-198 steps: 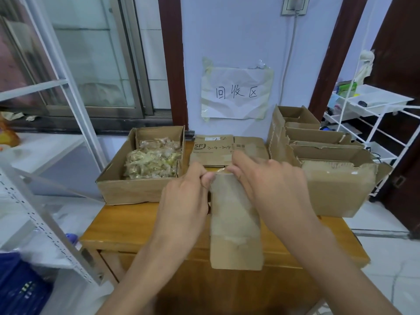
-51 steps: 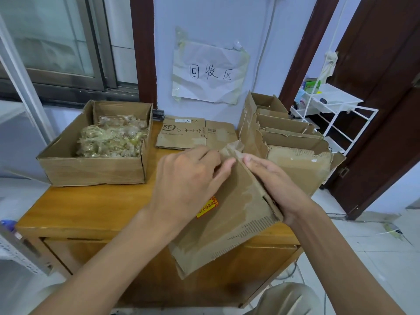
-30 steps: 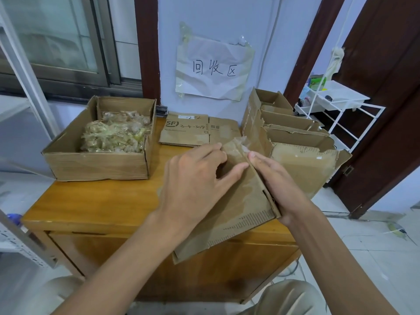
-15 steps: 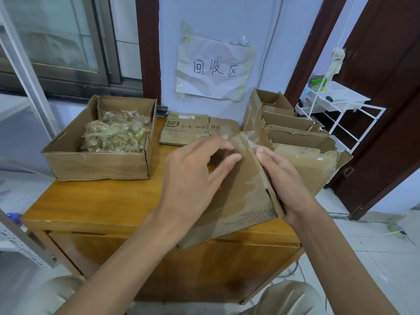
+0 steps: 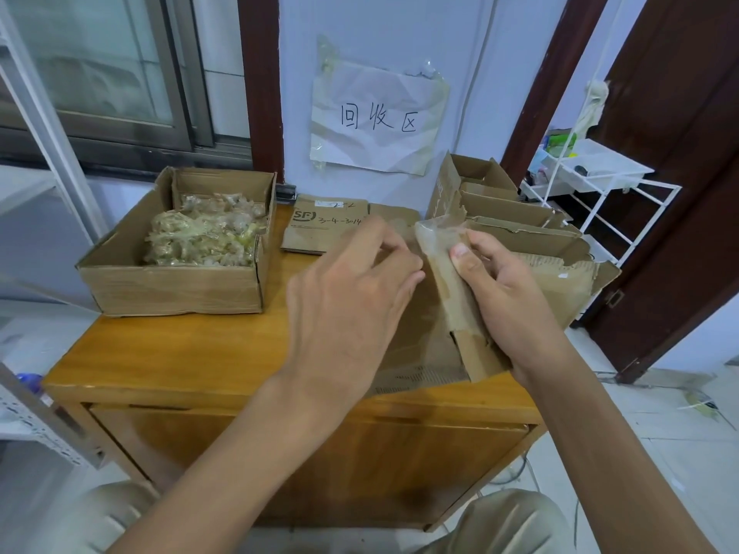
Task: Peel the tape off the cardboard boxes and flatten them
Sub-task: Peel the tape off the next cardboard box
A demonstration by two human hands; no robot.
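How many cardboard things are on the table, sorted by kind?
Box full of peeled tape: 1
Flattened boxes lying at the back: 1 stack, number of boxes in it unclear
Open boxes nested on the right: at least 3
Box in the hands: 1, gripped by the right hand, left hand at its tape
Total: at least 6

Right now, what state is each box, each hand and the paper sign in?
Held box: collapsed, partly taped.
Left hand: fingertips pinching at the box's top edge.
Right hand: gripping the box's right flap.
Scrap box: open, full of peeled tape.
SF box: flattened.
Stacked boxes: open, upright.
Sign: taped up, wrinkled.
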